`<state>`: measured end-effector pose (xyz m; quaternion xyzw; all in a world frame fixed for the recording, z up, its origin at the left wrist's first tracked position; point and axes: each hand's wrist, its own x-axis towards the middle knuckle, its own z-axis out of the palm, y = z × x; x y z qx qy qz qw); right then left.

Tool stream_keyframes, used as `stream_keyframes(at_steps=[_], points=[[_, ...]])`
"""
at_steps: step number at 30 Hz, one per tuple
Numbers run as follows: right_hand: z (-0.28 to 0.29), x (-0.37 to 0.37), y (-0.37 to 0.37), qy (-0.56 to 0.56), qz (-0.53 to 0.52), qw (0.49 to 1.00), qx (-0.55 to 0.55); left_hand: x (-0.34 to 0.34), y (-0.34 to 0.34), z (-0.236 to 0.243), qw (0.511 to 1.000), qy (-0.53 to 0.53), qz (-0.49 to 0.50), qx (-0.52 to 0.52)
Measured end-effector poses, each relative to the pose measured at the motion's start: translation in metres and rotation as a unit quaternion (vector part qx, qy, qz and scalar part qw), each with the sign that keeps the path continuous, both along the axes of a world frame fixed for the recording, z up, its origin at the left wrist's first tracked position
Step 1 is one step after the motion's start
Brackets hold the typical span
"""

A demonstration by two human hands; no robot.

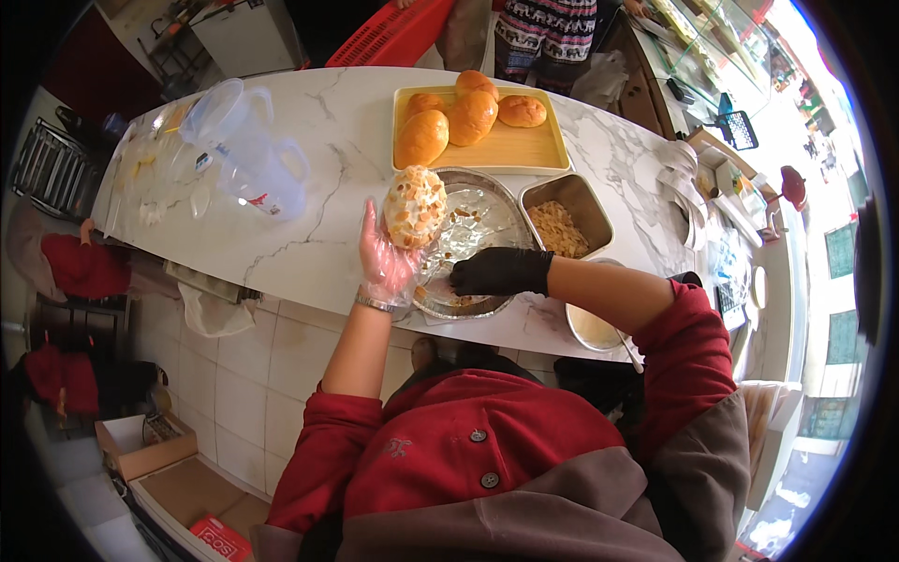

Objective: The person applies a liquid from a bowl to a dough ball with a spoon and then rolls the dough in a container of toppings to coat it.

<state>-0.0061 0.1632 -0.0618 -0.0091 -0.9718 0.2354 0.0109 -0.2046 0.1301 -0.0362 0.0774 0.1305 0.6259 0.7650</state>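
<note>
A bread bun [415, 207] coated in white cream and almond flakes rests in my left hand [387, 258], which wears a clear plastic glove. My fingers support it from below and the left side, over the left rim of a round foil tray [501, 201]. Loose flakes and crumbs lie in that tray. My right hand [501, 273], gloved in black, reaches down into the tray's near part. Its fingers are drawn together; what they hold, if anything, is hidden. Almond flakes [559, 231] fill part of a metal pan [599, 211] to the right.
Several plain golden buns [471, 117] sit on a yellow tray [559, 150] at the back. A bowl of pale cream [596, 328] with a utensil stands under my right forearm. Clear plastic jugs [267, 178] occupy the marble counter's [323, 187] left. Other people stand beyond the counter.
</note>
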Motion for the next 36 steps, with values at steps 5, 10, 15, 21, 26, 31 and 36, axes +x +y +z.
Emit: stream_keyframes(at_steps=[5, 10, 15, 21, 26, 31, 36], points=[[-0.004, 0.001, 0.007, 0.084, -0.080, 0.992, -0.040, -0.004, 0.005, -0.003, 1.000, 0.005, -0.003, 0.015], [0.003, 0.005, 0.015, 0.050, -0.232, 0.966, -0.103, -0.009, 0.014, -0.009, 1.000, 0.004, 0.005, 0.022], [0.059, 0.007, 0.030, 0.024, -0.355, 0.896, -0.266, 0.005, 0.007, 0.003, 1.000, 0.000, -0.001, 0.029], [0.129, -0.009, 0.034, 0.091, -0.341, 0.897, -0.266, 0.027, -0.005, -0.001, 0.999, 0.035, 0.022, 0.015], [0.136, -0.017, 0.037, 0.058, -0.354, 0.921, -0.153, 0.041, -0.009, 0.007, 0.999, 0.019, 0.013, 0.031], [0.142, -0.027, 0.036, 0.074, -0.336, 0.930, -0.125, 0.043, -0.010, 0.002, 1.000, 0.003, 0.005, 0.023], [0.140, -0.038, 0.032, 0.059, -0.340, 0.932, -0.108, 0.050, -0.012, 0.004, 0.999, 0.040, 0.025, 0.007]])
